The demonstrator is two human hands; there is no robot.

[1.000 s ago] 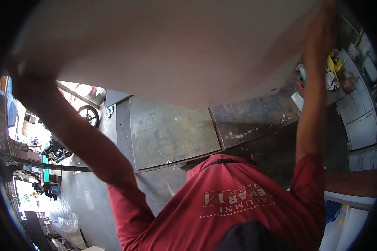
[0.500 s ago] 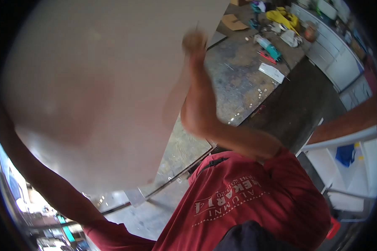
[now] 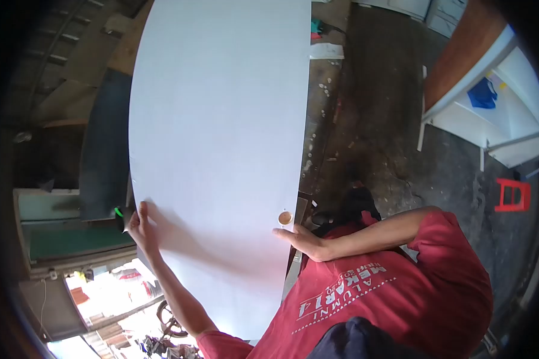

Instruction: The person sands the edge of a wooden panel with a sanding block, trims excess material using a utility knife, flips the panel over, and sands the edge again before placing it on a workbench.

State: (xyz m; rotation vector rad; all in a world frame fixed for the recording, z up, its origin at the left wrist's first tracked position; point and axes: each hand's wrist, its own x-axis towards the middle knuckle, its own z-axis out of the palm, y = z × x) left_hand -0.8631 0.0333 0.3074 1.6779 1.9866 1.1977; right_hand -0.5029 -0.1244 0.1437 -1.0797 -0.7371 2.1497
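Observation:
A long white panel (image 3: pixel 221 131) stretches away in front of me, with a round brown recess (image 3: pixel 285 218) near its right edge. My left hand (image 3: pixel 142 230) grips the left edge, its thumb up against the rim and its other fingers partly hidden. On the opposite edge, just below the recess, my right hand (image 3: pixel 302 240) holds the panel with the thumb on the white face and the fingers out of sight underneath. The panel covers most of the workbench (image 3: pixel 323 75) under it.
To the right, a white cabinet (image 3: pixel 461 128) with a blue cloth (image 3: pixel 483 94) in it stands on the dark floor. A red stool (image 3: pixel 512 195) is near it. A dark sheet (image 3: pixel 106 143) lies left of the panel. White bits dot the bench edge.
The panel has gone from slanted and close to my view to lying straight ahead, farther off. My right hand, earlier a blurred fist higher up, now grips the near right edge. My view has turned.

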